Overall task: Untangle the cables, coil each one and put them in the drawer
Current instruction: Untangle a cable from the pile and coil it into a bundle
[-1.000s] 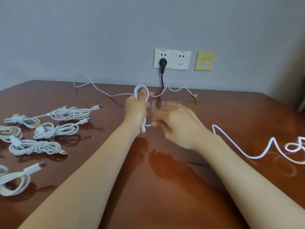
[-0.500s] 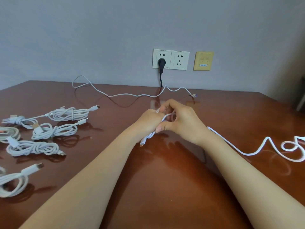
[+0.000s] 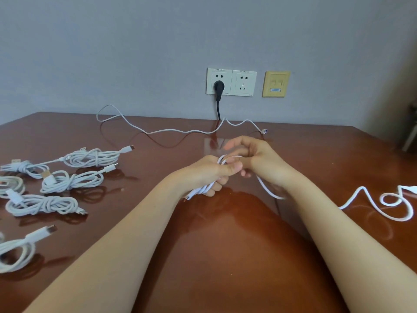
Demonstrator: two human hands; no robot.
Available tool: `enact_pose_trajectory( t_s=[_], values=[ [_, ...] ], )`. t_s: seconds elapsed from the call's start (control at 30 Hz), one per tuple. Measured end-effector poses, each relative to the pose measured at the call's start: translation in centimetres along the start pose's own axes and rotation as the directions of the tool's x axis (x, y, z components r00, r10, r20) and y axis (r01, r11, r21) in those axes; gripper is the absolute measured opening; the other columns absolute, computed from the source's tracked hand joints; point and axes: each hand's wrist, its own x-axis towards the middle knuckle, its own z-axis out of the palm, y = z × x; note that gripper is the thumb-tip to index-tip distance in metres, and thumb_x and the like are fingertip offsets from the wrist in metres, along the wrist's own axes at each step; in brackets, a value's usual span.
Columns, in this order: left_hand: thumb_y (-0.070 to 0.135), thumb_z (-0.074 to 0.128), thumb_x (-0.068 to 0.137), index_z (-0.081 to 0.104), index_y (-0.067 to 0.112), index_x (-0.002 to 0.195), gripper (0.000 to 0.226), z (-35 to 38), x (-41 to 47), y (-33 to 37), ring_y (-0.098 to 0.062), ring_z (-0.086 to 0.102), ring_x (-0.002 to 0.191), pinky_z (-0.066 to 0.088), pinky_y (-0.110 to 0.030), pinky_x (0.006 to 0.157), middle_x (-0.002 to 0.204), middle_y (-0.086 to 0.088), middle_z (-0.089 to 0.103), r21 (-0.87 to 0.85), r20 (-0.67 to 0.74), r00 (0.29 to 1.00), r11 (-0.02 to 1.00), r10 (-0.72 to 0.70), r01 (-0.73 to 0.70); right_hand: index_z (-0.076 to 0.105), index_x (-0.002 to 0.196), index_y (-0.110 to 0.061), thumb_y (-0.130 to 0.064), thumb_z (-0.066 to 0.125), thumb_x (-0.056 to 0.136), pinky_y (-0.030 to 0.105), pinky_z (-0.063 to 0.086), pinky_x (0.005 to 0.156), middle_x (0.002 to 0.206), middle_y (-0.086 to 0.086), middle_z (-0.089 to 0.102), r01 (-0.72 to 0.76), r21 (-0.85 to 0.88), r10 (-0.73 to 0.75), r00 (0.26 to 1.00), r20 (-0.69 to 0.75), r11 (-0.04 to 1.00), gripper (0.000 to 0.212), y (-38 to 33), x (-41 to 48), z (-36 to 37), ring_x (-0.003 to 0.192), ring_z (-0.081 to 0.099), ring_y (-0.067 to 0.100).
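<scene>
Counter [image 3: 214, 256]: glossy reddish-brown top, set against a grey wall, carrying every item below

Coiled cables [image 3: 72, 180]: white, several bundles, each wound and knotted round its own middle, plugs sticking out; they lie near one another on the left part of the counter, one cut off by the left edge and another low in the near-left corner

Loose cable [image 3: 158, 133]: white and uncoiled, snaking along the back of the counter from a loop at the left to a metal plug [image 3: 264, 131] beyond the hands; no hand touches it

Left hand [image 3: 207, 175]: held over the middle of the counter, grip closed round a few gathered loops of the working cable [image 3: 203, 189], thumb laid across the top; the loops and a plug tip hang out beneath the fist

Right hand [image 3: 259, 161]: touching the left hand, grip narrow, with curled fingers and thumb pinching the same cable at the top of the loops

Working cable, remainder: runs blurred under the right wrist, then lies in waves and one loop on the right part of the counter, out to the right edge

Double wall socket [image 3: 244, 83]: white, above the back edge, with a black plug [image 3: 218, 86] in its left half and a black lead dropping behind the counter

Yellow wall plate [image 3: 275, 84]: just right of the socket
</scene>
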Motion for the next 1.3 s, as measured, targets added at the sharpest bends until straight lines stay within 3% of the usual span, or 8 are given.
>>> enact_pose_trajectory(
  t_s=[0.33,0.53,0.6,0.67,0.77,0.97,1.13,1.3],
  values=[
    [0.028,0.045,0.098,0.055,0.013,0.091,0.019,-0.4,-0.8,-0.3,-0.005,0.053,0.036,0.045,-0.016,0.041,0.039,0.011,0.049,-0.052,0.122,0.992,0.999,0.003,0.004,0.061,0.087,-0.011,0.0,0.065,0.081,0.017,0.036,0.039,0.069,0.006,0.063,-0.034,0.214,0.069,0.985,-0.158,0.976,0.013,-0.3,0.2,-0.6,0.04,0.048,0.009],
    [0.034,0.045,0.098,0.058,0.024,0.081,0.024,-0.4,0.1,-0.7,-0.009,0.034,0.037,0.029,-0.015,0.038,0.046,0.009,0.046,-0.186,-0.118,0.992,0.982,-0.036,0.013,0.052,0.103,-0.008,0.008,0.054,0.085,0.021,0.043,0.04,0.086,0.004,0.059,-0.102,0.157,0.123,0.983,-0.134,0.982,0.024,0.0,0.4,-0.4,0.044,0.052,0.012],
    [0.034,0.043,0.099,0.059,0.021,0.083,0.027,-0.7,0.2,-0.8,-0.011,0.034,0.039,0.028,-0.019,0.042,0.053,0.005,0.046,-0.244,-0.228,0.972,0.97,-0.058,0.0,0.047,0.101,-0.01,0.001,0.053,0.089,0.025,0.049,0.043,0.086,0.005,0.058,-0.153,0.036,0.157,0.975,-0.16,0.988,0.018,0.1,0.7,0.0,0.044,0.056,0.015],
    [0.034,0.041,0.099,0.059,0.02,0.083,0.028,-1.0,0.3,-1.1,-0.013,0.036,0.041,0.028,-0.021,0.045,0.058,0.003,0.047,-0.276,-0.31,0.947,0.961,-0.084,-0.005,0.047,0.093,-0.016,-0.014,0.051,0.092,0.033,0.053,0.06,0.085,0.006,0.063,-0.156,-0.348,0.087,0.975,-0.205,0.924,0.005,0.3,0.6,0.3,0.058,0.062,0.025],
    [0.037,0.04,0.099,0.06,0.02,0.086,0.029,-1.0,0.4,-1.3,-0.014,0.037,0.044,0.029,-0.023,0.046,0.06,0.003,0.047,-0.306,-0.349,0.932,0.952,-0.096,-0.016,0.058,0.094,-0.019,-0.028,0.041,0.096,0.033,0.039,0.072,0.095,0.007,0.064,-0.095,-0.801,-0.06,0.985,-0.161,0.592,0.019,0.3,0.3,1.2,0.092,0.057,0.032],
    [0.039,0.048,0.095,0.058,0.023,0.072,0.029,-0.8,0.5,-1.4,-0.007,0.039,0.036,0.033,-0.018,0.039,0.055,0.003,0.044,-0.281,-0.347,0.938,0.955,-0.011,-0.093,0.048,0.08,-0.021,-0.018,0.041,0.097,0.04,0.043,0.068,0.061,-0.005,0.046,0.085,-0.605,-0.223,0.962,-0.157,0.792,0.019,0.8,0.6,2.1,0.067,0.045,0.027],
    [0.031,0.049,0.096,0.058,0.018,0.065,0.035,-0.7,0.6,-1.6,-0.003,0.044,0.036,0.036,-0.016,0.037,0.047,0.008,0.045,-0.179,-0.361,0.927,0.968,0.099,-0.173,0.051,0.065,-0.019,-0.013,0.04,0.097,0.025,0.037,0.052,0.04,-0.01,0.045,-0.062,-0.337,-0.004,0.981,-0.192,0.939,0.035,1.1,0.8,3.1,0.04,0.042,0.004],
    [0.035,0.045,0.097,0.059,0.017,0.07,0.036,-0.2,0.8,-1.3,-0.008,0.041,0.034,0.039,-0.018,0.042,0.035,0.013,0.044,-0.183,-0.36,0.926,0.964,0.115,-0.191,0.053,0.068,-0.011,-0.014,0.036,0.096,0.024,0.031,0.045,0.03,-0.012,0.036,-0.215,-0.058,0.202,0.963,-0.181,0.975,0.033,0.2,0.6,2.7,0.027,0.028,0.005]
  ],
)
